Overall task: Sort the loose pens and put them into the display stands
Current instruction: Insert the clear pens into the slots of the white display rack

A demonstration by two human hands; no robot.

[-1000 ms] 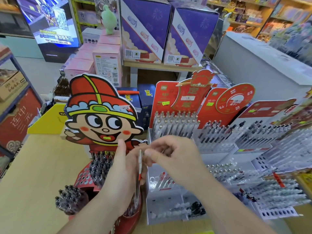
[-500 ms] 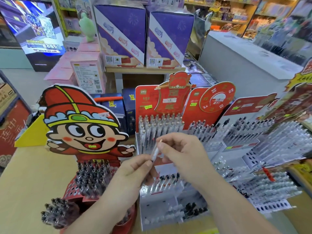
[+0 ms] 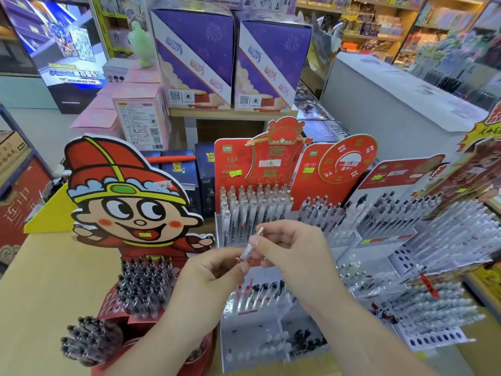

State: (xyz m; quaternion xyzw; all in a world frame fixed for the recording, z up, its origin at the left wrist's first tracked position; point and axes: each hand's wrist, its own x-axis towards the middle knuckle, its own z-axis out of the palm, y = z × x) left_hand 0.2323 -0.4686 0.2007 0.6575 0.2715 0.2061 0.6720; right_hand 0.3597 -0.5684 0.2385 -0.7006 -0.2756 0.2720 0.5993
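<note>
Clear pen (image 3: 249, 249) pinched between both: left hand (image 3: 214, 275) curled round the lower end, right hand (image 3: 292, 251) nipping near the top, tilted before the red-backed display stand (image 3: 233, 161). Lower barrel lost behind left fingers (image 3: 237, 267), markings too blurred.

Shop interior: wooden shelves (image 3: 379, 36) behind, white counter (image 3: 393, 101) right, pale floor (image 3: 32, 123).

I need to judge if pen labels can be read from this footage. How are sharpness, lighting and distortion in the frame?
Head view: lighting is even, with no hard shadows; the pen, pinched by left hand and right hand, is soft, its print unreadable. Head view, right edge: the pen stands stretch and smear from wide-angle bending. The cartoon display is sharp.
</note>
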